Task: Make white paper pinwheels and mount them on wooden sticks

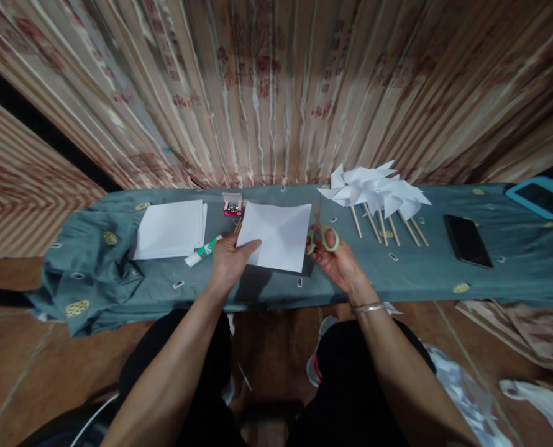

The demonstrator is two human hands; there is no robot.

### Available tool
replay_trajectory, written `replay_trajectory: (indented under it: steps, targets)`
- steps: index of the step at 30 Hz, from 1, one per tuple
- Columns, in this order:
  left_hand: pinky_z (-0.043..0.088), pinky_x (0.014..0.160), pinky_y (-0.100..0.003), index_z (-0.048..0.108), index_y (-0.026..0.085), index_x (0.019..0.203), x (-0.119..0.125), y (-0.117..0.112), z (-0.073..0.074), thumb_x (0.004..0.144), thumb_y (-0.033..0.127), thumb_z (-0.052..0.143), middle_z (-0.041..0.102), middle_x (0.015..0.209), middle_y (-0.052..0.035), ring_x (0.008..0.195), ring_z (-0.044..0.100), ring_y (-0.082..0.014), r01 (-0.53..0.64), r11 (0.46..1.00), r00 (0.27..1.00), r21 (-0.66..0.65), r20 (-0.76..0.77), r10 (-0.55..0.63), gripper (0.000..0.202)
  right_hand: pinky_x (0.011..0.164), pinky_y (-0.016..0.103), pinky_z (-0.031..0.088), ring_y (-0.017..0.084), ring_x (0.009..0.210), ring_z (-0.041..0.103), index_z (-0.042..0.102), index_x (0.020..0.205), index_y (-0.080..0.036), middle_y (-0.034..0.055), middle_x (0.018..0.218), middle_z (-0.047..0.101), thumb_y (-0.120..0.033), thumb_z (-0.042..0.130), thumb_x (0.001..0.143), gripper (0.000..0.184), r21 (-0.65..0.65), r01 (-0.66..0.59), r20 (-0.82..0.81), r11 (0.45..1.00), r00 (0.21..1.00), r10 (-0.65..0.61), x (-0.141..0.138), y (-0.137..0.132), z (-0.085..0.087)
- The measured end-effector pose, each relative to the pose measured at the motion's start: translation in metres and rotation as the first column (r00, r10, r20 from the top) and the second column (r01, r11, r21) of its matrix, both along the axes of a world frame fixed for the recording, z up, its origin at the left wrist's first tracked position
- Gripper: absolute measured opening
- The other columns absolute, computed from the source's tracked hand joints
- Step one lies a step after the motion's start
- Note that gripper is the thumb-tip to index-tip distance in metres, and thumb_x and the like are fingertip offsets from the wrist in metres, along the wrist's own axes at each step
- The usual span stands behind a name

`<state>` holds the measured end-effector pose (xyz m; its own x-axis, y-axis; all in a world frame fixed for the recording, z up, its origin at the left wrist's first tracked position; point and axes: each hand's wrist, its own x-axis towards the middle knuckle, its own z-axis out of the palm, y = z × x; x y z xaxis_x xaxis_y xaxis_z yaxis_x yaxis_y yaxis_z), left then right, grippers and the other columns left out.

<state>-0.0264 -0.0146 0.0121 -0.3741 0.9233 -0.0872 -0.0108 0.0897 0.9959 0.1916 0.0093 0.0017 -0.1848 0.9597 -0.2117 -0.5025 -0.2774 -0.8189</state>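
My left hand (230,257) pinches the near left corner of a creased white paper square (276,234) and holds it just above the cloth. My right hand (335,257) grips green-handled scissors (322,238), fingers through the loops, with the blades at the paper's right edge. A glue stick (202,251) lies just left of my left hand. A small red box of pins (232,205) sits behind the paper.
A stack of white paper (170,228) lies at the left on the grey-blue cloth (420,279) covering the bench. Several finished white paper pinwheels on wooden sticks (379,192) lie at the right, then a black phone (467,241) and a blue-framed tablet (543,196). A curtain hangs behind.
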Motion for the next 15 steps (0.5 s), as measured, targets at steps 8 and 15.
replay_trajectory:
  steps: [8, 15]
  targets:
    - [0.047, 0.057, -0.026, 0.075, 0.015, 0.075, 0.011, -0.004, 0.009, 0.052, 0.026, 0.082, 0.07, 0.065, 0.0004, 0.059, 0.061, -0.0165, 0.041, 0.999, 0.997, -0.018, 0.062, -0.039, 0.027, 0.043, 0.02, 0.039, 0.007, 0.05, 0.051, 0.068, 0.073, -0.021, -0.0065, 0.063, 0.065, -0.021, 0.09, 0.044, 0.037, 0.01, 0.154, 0.112, 0.988, 0.982, -0.154, -0.015, 0.007, 0.005]
    - [0.052, 0.088, -0.034, 0.07, 0.019, 0.088, 0.02, -0.009, 0.013, 0.062, 0.035, 0.077, 0.074, 0.099, -0.0061, 0.097, 0.068, -0.0206, 0.106, 0.991, 0.836, 0.081, 0.533, -0.133, 0.031, 0.047, 0.023, 0.041, 0.008, 0.052, 0.051, 0.063, 0.07, -0.022, -0.0077, 0.062, 0.061, -0.021, 0.086, 0.052, 0.029, -0.013, 0.258, 0.042, 0.966, 0.965, -0.257, -0.017, 0.019, -0.003]
